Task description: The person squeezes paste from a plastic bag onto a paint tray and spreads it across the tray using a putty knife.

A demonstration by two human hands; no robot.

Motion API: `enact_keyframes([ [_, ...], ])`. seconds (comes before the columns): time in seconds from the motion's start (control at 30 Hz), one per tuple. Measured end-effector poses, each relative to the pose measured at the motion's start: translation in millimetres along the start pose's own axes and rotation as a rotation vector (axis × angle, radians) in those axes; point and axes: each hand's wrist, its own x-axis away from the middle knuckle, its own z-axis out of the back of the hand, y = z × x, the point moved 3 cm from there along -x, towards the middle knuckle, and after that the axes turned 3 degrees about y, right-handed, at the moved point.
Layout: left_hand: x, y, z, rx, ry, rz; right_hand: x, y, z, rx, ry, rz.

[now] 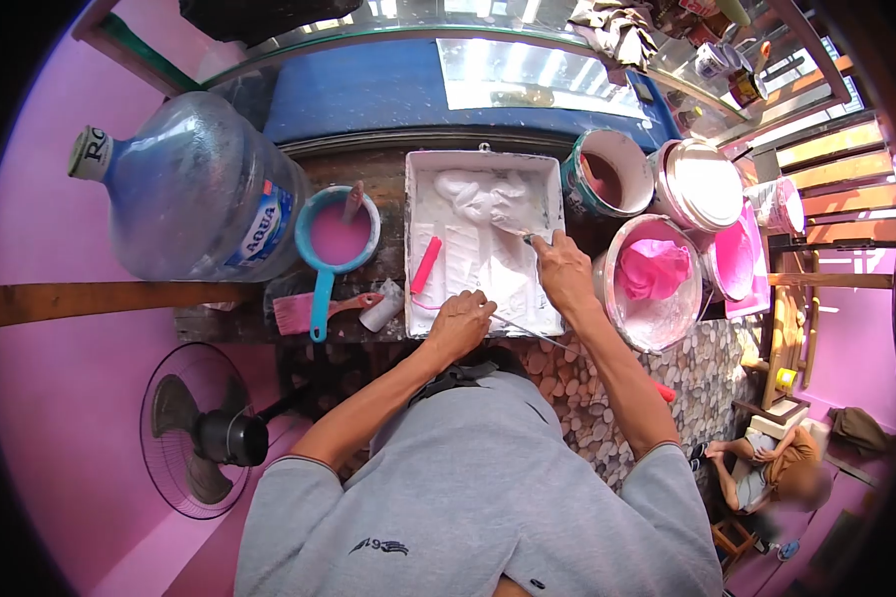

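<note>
My left hand (461, 323) is closed round the thin metal rod of a paint roller (428, 263) at the front edge of a white paint tray (414, 189). The roller's pinkish-red head lies over the tray's left side, and its rod runs right, beneath my right forearm. My right hand (565, 271), at the tray's right rim, grips a short flat tool (509, 227) smeared with white; whether brush or scraper, I cannot tell. Its tip touches thick white paint (478, 194) in the tray.
Left of the tray are a blue pot (306, 234) of pink paint, a brush (319, 310) and a large water bottle (184, 199). Paint buckets (607, 308) crowd the right. A fan (209, 433) stands lower left. Another person (782, 468) sits at lower right.
</note>
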Motion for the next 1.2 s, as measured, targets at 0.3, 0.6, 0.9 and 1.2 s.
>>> enact_keyframes([
  [0.3,119,-39,50,0.378,0.396,0.673,-25,15,-11,-0.044,0.017,-0.108],
  [0.6,160,-74,-2,0.812,0.118,1.047,-38,6,-9,-0.031,0.044,-0.06],
  [0.9,212,-102,-18,0.623,0.189,1.084,-54,31,-14,-0.075,-0.043,-0.006],
  [1.2,370,-143,-73,0.361,0.062,1.291,-66,30,6,-0.118,0.098,0.039],
])
